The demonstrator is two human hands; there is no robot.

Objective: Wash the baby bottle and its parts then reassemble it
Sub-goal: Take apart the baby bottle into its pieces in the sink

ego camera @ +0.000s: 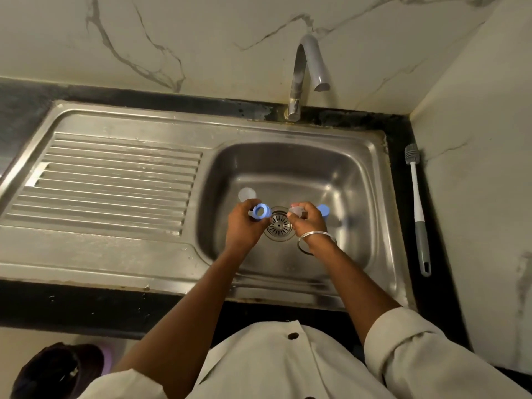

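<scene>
Over the steel sink [371, 174] basin, both hands hover above the drain strainer [278, 226]. Fingers of the left hand [244, 228] curl round a blue screw ring [261, 211], its opening facing the camera. The right hand [307, 223], a metal bangle [316, 236] on its wrist, pinches a clear, blurred piece, seemingly the teat [296, 211]. Just behind it shows a blue part [324, 210], mostly hidden. A clear round cap [247, 194] lies on the basin floor beside the left hand. On the dark surface [401, 174] right of the sink lies a bottle brush [417, 208]
</scene>
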